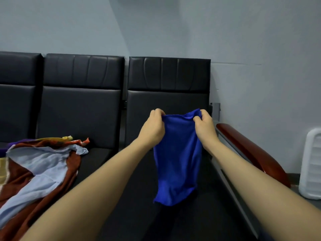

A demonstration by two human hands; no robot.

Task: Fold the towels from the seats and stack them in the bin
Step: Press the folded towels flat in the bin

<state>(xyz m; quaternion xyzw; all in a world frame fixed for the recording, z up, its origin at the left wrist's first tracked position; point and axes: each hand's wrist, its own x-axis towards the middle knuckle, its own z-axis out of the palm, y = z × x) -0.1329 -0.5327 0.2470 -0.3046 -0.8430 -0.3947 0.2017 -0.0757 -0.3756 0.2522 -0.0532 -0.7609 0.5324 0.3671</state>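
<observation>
At nine o'clock from your hands, a heap of towels (40, 164) in rust, pale blue and yellow lies on the middle black seat (78, 119). Your left hand (153, 126) pinches the top left corner of the blue towel (177, 159), fingers curled round the hem. The towel hangs down from both grips over the right-hand seat (166, 108), its lower edge toward six o'clock. Your right hand (204, 126) grips the top right corner the same way. At three o'clock sits a red-brown armrest (251, 150), and beyond it a white slatted bin (311, 164) on the floor.
</observation>
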